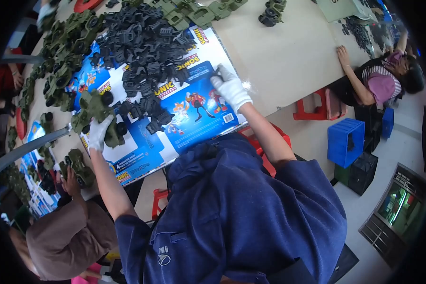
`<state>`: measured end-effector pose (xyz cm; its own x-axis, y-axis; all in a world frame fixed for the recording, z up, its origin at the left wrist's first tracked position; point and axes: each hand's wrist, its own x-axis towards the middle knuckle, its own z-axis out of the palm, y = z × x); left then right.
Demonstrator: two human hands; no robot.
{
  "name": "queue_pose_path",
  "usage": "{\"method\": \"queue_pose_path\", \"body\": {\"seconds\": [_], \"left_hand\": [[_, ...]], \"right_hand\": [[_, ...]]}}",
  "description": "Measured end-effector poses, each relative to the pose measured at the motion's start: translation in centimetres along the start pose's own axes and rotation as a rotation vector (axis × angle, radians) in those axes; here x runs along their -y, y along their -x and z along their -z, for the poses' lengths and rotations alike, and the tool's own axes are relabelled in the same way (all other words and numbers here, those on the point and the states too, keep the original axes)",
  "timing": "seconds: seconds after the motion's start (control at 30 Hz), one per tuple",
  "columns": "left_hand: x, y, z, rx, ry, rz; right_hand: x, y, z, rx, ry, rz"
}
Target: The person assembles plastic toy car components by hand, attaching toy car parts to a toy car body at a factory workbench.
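White-gloved left hand point(99, 134) holds a green plastic toy truck point(95, 106); I can't tell if the white-gloved right hand point(232, 89) holds anything.

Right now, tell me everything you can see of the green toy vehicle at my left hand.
The green toy vehicle is dull olive and looks like molded plastic, with chunky black wheels showing at its sides. Your white-gloved left hand grips its near end, covering part of the body. It's over the left side of the printed sheet, beside black parts; whether it's lifted, I can't tell.
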<state>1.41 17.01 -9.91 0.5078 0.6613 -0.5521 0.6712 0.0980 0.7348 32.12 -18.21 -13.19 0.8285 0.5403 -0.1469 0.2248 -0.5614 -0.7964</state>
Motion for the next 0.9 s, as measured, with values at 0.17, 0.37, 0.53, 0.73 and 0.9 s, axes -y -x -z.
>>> {"method": "queue_pose_path", "body": {"seconds": [0.17,0.37,0.53,0.73,0.9], "left_hand": [[0.8,7.0,-3.9,-0.008,0.409,0.011],[-2.0,12.8,-11.5,0.243,0.612,0.117],[-8.0,13.6,-15.9,0.314,0.5,0.006],[-11.8,15.4,-16.7,0.588,0.461,-0.085],[-12.6,15.8,-17.2,0.541,0.39,-0.096]], "right_hand": [[-1.7,0.5,3.7,-0.037,0.552,-0.003],[-0.7,0.1,2.9,0.091,0.579,0.416],[-0.8,-0.5,2.3,0.194,0.371,0.352],[7.9,2.4,4.9,0.884,-1.167,-0.053],[6.7,2.5,3.9,0.881,-1.153,-0.042]]}}
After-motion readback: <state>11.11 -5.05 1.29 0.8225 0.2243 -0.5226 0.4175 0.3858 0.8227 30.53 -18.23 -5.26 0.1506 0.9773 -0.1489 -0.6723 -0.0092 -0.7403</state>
